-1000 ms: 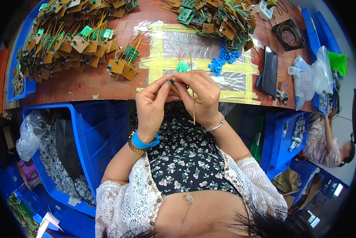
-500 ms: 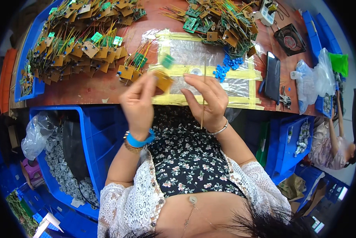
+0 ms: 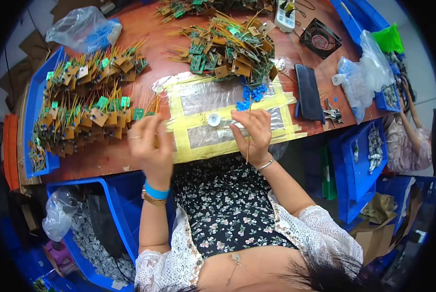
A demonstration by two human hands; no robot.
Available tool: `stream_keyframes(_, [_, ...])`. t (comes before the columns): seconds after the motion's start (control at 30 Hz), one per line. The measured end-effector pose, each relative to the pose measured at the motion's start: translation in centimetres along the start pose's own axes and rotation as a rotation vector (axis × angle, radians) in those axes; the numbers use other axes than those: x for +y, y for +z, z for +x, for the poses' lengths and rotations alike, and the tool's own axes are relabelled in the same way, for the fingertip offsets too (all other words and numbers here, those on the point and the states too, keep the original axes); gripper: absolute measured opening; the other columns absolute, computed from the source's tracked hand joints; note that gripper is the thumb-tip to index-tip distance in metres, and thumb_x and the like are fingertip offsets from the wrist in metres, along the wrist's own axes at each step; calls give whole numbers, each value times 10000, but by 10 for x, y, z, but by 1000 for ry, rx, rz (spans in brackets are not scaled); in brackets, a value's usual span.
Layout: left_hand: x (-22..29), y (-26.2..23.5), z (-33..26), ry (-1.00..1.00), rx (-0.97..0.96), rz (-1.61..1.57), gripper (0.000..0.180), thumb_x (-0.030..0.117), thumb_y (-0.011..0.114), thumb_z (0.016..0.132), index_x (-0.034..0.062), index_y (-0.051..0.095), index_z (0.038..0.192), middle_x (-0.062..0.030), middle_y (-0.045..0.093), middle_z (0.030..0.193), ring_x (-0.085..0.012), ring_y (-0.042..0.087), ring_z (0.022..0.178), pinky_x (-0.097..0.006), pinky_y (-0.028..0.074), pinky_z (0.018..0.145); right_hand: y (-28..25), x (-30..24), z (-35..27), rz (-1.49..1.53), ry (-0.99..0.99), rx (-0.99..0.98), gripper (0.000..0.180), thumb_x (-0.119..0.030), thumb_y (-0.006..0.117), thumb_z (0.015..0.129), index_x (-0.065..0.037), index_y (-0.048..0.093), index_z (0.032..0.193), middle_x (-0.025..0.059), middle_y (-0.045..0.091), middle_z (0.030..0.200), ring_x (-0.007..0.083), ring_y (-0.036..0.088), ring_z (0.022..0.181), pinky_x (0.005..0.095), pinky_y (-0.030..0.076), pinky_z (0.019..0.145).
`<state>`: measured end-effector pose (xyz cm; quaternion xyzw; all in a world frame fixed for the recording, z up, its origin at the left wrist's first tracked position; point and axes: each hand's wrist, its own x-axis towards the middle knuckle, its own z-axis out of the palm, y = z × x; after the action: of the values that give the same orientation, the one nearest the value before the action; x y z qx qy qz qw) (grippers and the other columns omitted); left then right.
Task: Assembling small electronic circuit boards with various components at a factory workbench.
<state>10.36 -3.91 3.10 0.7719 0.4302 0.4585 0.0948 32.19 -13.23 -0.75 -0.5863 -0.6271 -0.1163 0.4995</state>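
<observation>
My left hand [image 3: 152,146] is smeared by motion at the near right side of the rows of brown and green circuit boards [image 3: 96,117]. Whether anything sits between its fingers I cannot make out. Over the taped mat [image 3: 181,138], my right hand [image 3: 254,134] is closed around a thin wooden stick [image 3: 247,155], which points away from me and down toward my lap. A small round white cup [image 3: 214,119] rests on the mat just left of my right fingers. Beyond that hand lie small blue parts [image 3: 252,95].
A large heap of wired boards [image 3: 227,48] covers the far middle. On the right are a dark phone-like slab [image 3: 309,92], keys [image 3: 332,114], a black fan [image 3: 320,38], a power strip [image 3: 284,17] and plastic bags [image 3: 356,85]. Blue bins [image 3: 113,209] stand below the table edge.
My left hand, which held a brown circuit board with a green one, has moved left toward the board rows. My right hand keeps the stick. The whole view has shifted, uncovering the white cup.
</observation>
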Motion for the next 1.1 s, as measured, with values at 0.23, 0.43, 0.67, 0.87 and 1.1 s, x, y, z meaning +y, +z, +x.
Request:
stream_keyframes(0.23, [9,87,70,39,-277,-73,121,28,627,855,-8,676,959,-207,661,1011,-381,633,917,-422,513,790,-3,0,-5,24,-8,42,285,-3,751,749,-61,680,1018,63,718,989,233,632,860,374,431,851])
stream_keyframes(0.43, [-13,147,126,-30,-414,219,379,128,684,790,11,608,1143,-261,619,1116,-419,606,1010,-478,506,835,-5,1,-6,8,-21,74,234,-21,736,772,-59,687,997,65,722,978,210,635,829,377,439,842])
stream_keyframes(0.67, [-45,169,156,-60,-786,30,781,102,651,685,74,432,1435,-247,570,1297,-380,500,1262,-458,308,1116,-7,4,-9,41,-29,106,215,-30,744,768,-56,691,975,54,723,954,189,643,808,365,454,825])
stream_keyframes(0.87, [-62,154,136,15,-735,-67,715,-56,632,651,-2,513,1354,-165,651,1182,-272,617,1089,-349,467,960,-8,0,-13,81,-30,121,176,-39,735,782,-56,678,948,36,717,974,176,641,810,350,458,812])
stream_keyframes(1.1, [-36,127,117,6,-693,-71,509,82,688,793,-25,574,1278,-183,688,1073,-249,653,992,-349,499,886,-5,7,-10,75,-41,125,194,-19,730,781,-49,676,965,60,717,937,185,636,782,357,457,817])
